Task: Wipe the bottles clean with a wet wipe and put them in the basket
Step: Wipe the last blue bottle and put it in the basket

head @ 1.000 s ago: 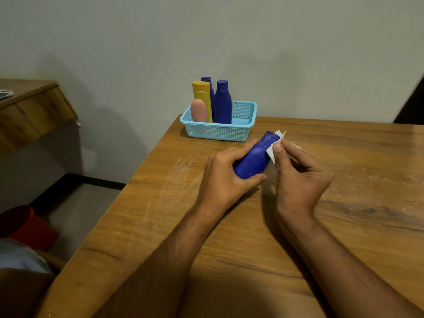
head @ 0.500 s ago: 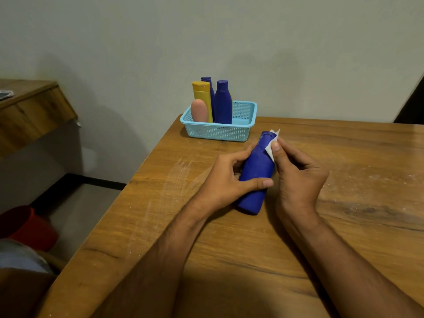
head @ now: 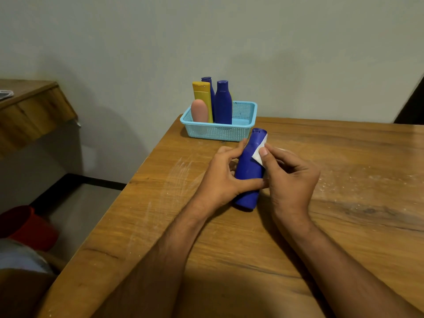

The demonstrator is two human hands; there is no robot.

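Observation:
My left hand [head: 223,177] grips a blue bottle [head: 249,166] around its middle, thumb across the front. The bottle stands nearly upright with its base on the wooden table [head: 344,203]. My right hand [head: 291,177] pinches a white wet wipe [head: 259,152] against the bottle's upper right side, just below the cap. Behind them a light blue basket [head: 218,131] sits at the table's far left corner. It holds a yellow bottle [head: 202,95], a pink bottle [head: 199,110] and two blue bottles [head: 223,102], all upright.
The table's left edge runs diagonally from the basket toward me. Beyond it, a wooden shelf [head: 29,111] juts from the wall at the left and a red bucket [head: 27,228] stands on the floor below.
The blue bottle has tilted from lying slanted to nearly upright, its base now on the table. My left hand shifted its grip up the bottle; my right hand keeps the wipe near the neck.

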